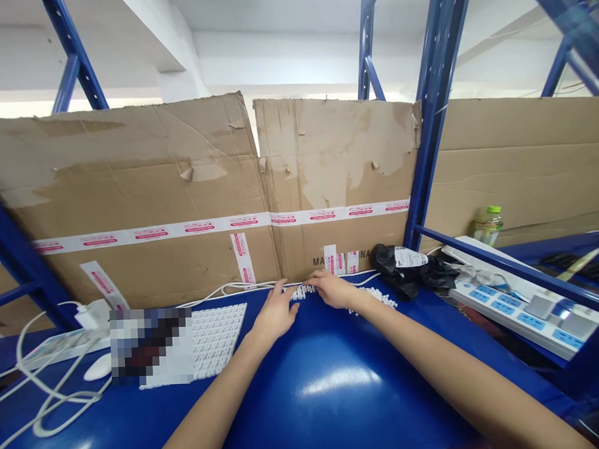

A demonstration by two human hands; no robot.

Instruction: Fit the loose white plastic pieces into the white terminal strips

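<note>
Reaching across a blue workbench (324,361), the left hand (275,310), fingers slightly spread, and the right hand (334,290), fingers pressed together, meet at a white plastic strip (302,292) lying between them; any pinch cannot be told. A cardboard wall (337,164) stands behind, a perforated white plastic sheet (218,339) left, a black plastic bag (399,270) right.

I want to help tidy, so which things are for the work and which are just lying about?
In use: left hand, right hand, white plastic strips, white plastic sheet.
Lying about: black plastic bag, power strip, computer mouse, green-capped bottle.
</note>
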